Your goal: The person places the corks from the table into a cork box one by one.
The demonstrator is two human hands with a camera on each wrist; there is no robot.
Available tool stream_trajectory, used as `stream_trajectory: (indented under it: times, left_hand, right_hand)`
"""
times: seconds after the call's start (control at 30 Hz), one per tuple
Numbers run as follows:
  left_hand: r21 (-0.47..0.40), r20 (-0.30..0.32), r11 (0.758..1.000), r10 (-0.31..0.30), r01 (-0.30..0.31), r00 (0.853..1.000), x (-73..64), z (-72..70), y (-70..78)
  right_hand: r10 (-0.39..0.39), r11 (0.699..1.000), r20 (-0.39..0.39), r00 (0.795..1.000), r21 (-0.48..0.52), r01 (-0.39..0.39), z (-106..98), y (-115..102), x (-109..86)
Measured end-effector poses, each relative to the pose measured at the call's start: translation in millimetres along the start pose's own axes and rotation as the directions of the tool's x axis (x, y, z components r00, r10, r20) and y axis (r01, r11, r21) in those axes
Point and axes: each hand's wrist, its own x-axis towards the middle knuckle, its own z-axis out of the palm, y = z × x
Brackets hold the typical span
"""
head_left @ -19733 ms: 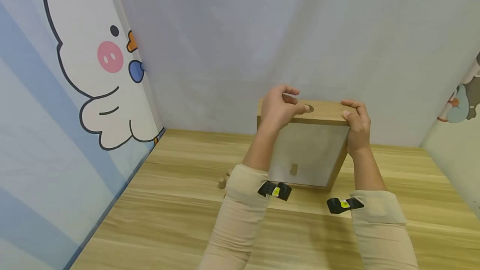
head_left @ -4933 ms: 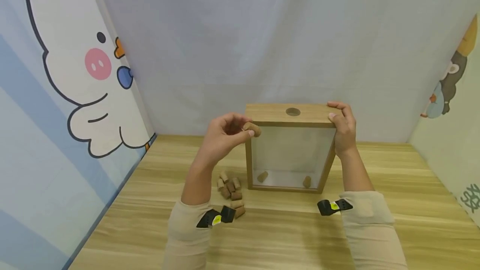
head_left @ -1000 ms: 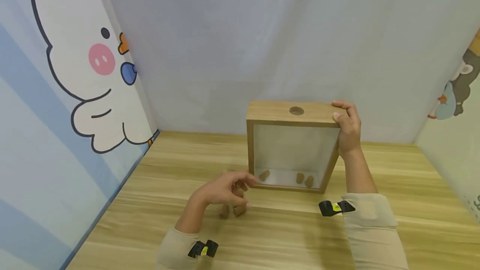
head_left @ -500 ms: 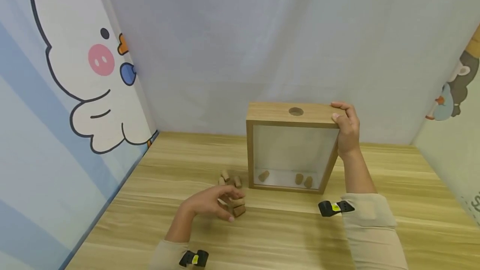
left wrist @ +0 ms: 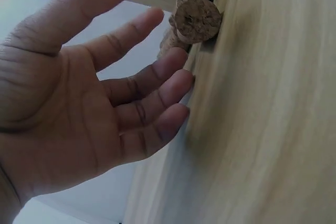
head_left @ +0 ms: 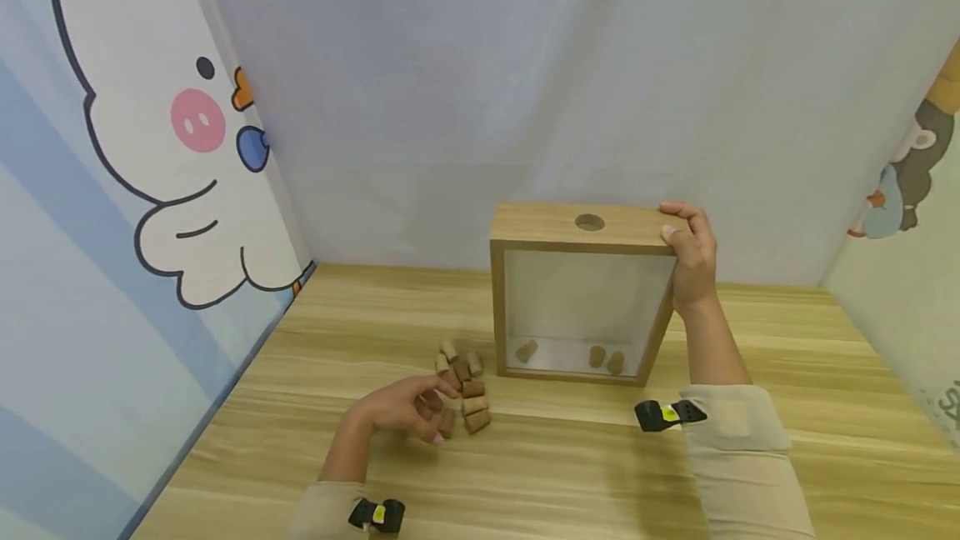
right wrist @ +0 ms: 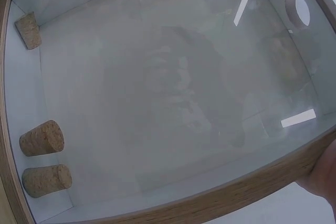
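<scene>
A wooden shadow box (head_left: 585, 227) with a clear front and a round hole in its top stands upright on the table. My right hand (head_left: 695, 261) grips its upper right corner, thumb in front and fingers behind. Three cork stoppers (right wrist: 42, 139) lie on the box floor, two at the right end and one at the left. Left of the box, several loose cork stoppers (head_left: 474, 405) form a small pile. My left hand (head_left: 401, 407) hovers low at the pile's left side, fingers loosely bent. Its palm holds nothing in the left wrist view, with cork ends (left wrist: 198, 18) just beyond the fingertips.
The wood-grain table (head_left: 525, 473) runs back to a pale grey curtain (head_left: 420, 107). A cartoon-printed panel (head_left: 97, 298) bounds the left side, and another printed wall (head_left: 900, 290) stands at the right.
Corks inside the box went from one to two, then three. The left hand, earlier pinching a cork by the box top, came down and drew leftward across the pile. The right hand keeps its grip.
</scene>
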Motion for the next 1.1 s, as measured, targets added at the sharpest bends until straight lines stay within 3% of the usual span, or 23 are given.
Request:
stream_trajectory:
  times: [0.2, 0.47, 0.83, 1.1]
  left_hand:
    - [0.0, -0.032, 0.999, -0.05, 0.05, 0.998, 4.7, 1.1, -5.5]
    - [0.175, -0.033, 0.985, 0.001, 0.005, 0.999, 10.3, 1.4, -3.2]
    - [0.078, -0.032, 0.997, -0.015, 0.017, 0.999, -0.1, -7.5, 6.7]
    - [0.001, -0.058, 0.997, 0.077, -0.077, 0.995, 4.9, -6.5, 26.9]
  right_hand:
    - [0.001, 1.0, -0.009, 1.0, -0.012, -0.001, 0, 0, 0.1]
    - [0.012, 1.0, -0.005, 1.0, -0.005, -0.012, 0, -1, -0.9]
    - [0.035, 0.999, -0.005, 0.999, -0.023, -0.035, 4, -3, -2.3]
    - [0.031, 0.999, -0.003, 1.0, -0.036, -0.031, 3, -5, -3.2]
